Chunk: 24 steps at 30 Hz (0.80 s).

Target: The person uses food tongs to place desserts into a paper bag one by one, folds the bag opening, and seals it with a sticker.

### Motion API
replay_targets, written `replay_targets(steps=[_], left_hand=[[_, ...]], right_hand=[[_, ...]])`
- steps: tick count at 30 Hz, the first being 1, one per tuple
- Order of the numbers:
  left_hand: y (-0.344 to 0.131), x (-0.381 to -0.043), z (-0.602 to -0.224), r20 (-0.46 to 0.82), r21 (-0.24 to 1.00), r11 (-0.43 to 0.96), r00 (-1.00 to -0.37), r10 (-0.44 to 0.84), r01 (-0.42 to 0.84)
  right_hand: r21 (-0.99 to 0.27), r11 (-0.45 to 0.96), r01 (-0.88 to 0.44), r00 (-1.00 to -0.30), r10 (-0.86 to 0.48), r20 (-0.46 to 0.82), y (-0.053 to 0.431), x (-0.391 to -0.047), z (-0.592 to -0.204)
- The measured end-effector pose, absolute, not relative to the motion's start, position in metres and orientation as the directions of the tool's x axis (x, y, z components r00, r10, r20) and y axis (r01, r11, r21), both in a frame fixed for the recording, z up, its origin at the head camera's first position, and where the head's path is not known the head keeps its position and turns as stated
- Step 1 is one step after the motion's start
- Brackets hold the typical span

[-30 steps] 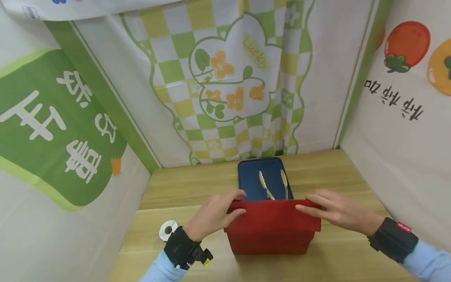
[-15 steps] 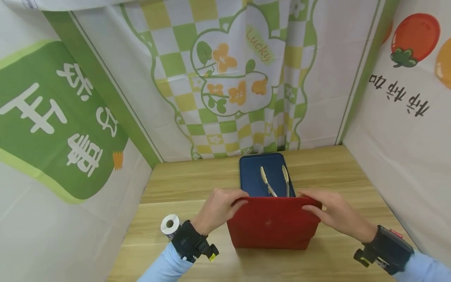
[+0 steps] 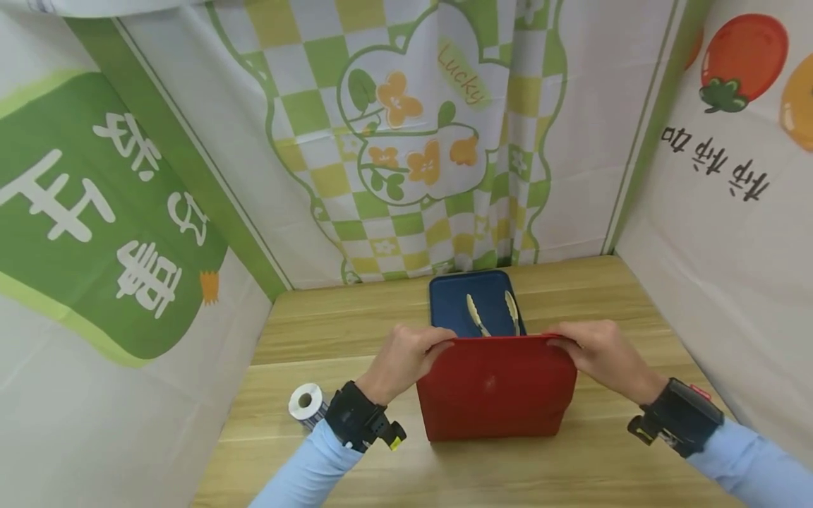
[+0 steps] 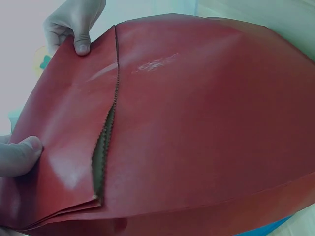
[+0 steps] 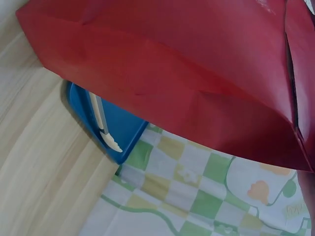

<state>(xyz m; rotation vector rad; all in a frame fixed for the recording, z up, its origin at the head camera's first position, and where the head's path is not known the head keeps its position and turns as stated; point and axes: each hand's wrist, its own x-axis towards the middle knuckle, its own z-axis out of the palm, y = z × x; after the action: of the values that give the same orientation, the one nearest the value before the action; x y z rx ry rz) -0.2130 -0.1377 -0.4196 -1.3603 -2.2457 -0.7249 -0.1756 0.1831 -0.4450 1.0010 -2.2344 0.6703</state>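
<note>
A red paper bag (image 3: pixel 498 395) stands upright on the table, its top folded over toward me. At the left end of the fold my left hand (image 3: pixel 401 358) pinches the paper, thumb in front. My right hand (image 3: pixel 608 354) grips the right end in the same way. In the left wrist view, the folded flap (image 4: pixel 69 128) has a zigzag-cut edge that gapes a little from the bag's face. The right wrist view shows the bag's creased side (image 5: pixel 147 73). Whatever the bag contains is hidden.
Behind the bag lies a blue tray (image 3: pixel 449 300) bearing pale-tipped tongs (image 3: pixel 473 312), partly hidden by the bag. A white label roll (image 3: pixel 296 408) stands left, beside my left wrist. Fabric walls and a checked curtain (image 3: pixel 416 224) enclose the wooden table (image 3: pixel 343 331).
Both hands have tightened from a loose hold at the bag's top to a pinch on the folded edge. The flap now lies flatter against the bag's front.
</note>
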Motion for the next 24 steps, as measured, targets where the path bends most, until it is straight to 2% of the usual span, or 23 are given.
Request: replay_targets(steps=[3,6,9,13,16,19,24], left_hand=[[-0.137,-0.213,-0.421,0.598,0.21,0.392,-0.435,0.673,0.896],[-0.142,-0.212,-0.425,0.577,0.279,0.406,-0.49,0.653,0.87],[-0.154,-0.207,-0.433,0.524,0.45,0.424,-0.618,0.586,0.785],[-0.172,-0.197,-0.461,0.383,0.703,0.413,-0.797,0.467,0.58],[-0.176,-0.191,-0.489,0.254,0.818,0.379,-0.864,0.436,0.432],[-0.174,-0.187,-0.518,0.155,0.863,0.372,-0.879,0.45,0.342],[-0.172,-0.176,-0.573,0.098,0.873,0.381,-0.875,0.474,0.305]], right_hand=[[-0.199,0.588,-0.784,-0.537,-0.482,0.693,0.184,-0.176,-0.446],[-0.205,0.584,-0.786,-0.538,-0.481,0.692,0.183,-0.176,-0.445],[-0.22,0.582,-0.783,-0.551,-0.485,0.679,0.183,-0.175,-0.443],[-0.26,0.575,-0.776,-0.579,-0.485,0.655,0.185,-0.173,-0.44],[-0.322,0.566,-0.759,-0.617,-0.467,0.633,0.186,-0.17,-0.44],[-0.381,0.566,-0.731,-0.66,-0.448,0.603,0.188,-0.167,-0.441],[-0.407,0.564,-0.719,-0.679,-0.443,0.586,0.187,-0.161,-0.445]])
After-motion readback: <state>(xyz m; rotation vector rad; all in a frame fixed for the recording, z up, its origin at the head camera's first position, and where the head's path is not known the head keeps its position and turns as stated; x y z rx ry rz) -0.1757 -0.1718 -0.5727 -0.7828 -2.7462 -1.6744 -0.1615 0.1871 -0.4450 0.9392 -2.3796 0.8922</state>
